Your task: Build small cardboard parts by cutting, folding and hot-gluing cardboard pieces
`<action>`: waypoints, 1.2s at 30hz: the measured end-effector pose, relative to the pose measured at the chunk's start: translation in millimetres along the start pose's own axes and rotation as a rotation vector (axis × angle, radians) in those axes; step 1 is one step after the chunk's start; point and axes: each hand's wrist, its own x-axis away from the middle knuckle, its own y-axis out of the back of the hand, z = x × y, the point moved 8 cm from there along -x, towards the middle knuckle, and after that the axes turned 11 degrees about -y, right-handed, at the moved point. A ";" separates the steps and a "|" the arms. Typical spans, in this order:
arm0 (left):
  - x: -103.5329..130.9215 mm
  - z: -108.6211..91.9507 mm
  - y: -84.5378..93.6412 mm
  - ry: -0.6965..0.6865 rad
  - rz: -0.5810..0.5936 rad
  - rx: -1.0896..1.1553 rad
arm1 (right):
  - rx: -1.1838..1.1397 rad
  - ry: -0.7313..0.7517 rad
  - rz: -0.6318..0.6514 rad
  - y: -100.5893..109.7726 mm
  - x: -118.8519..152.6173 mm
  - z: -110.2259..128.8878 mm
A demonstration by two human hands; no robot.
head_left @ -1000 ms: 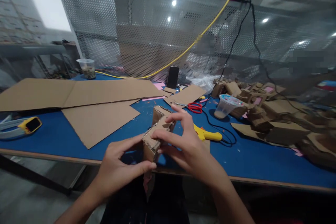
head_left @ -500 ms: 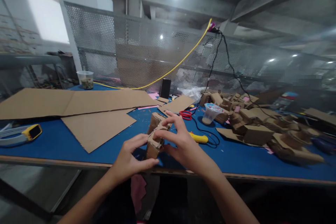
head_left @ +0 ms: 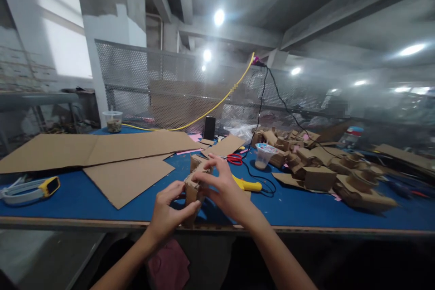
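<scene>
The left hand (head_left: 165, 210) pinches the near end of a small cardboard block (head_left: 192, 194) at the blue table's (head_left: 306, 213) near edge; the right hand (head_left: 226, 188) grips its top. Light, even pressure should avoid crushing it. Just right: yellow glue gun (head_left: 250, 186).

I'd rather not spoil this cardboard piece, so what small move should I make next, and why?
I'd probably press the cardboard piece gently together: your left hand grips its near end, your right hand has fingers on top, and its upper edge looks uneven.
</scene>
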 end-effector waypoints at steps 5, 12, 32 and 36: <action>-2.1 16.9 16.7 0.052 -0.025 0.031 | 0.006 -0.056 0.028 -5.6 -18.5 8.6; -16.5 34.8 83.6 0.243 -0.031 0.028 | -0.170 -0.312 -0.095 -15.3 -57.5 31.6; -116.6 57.9 38.1 0.483 0.544 -0.314 | -1.402 -0.953 -0.003 -118.1 -44.8 -49.6; -123.1 70.7 14.8 0.550 0.595 -0.389 | -1.419 -1.050 0.002 -122.9 -32.7 -61.2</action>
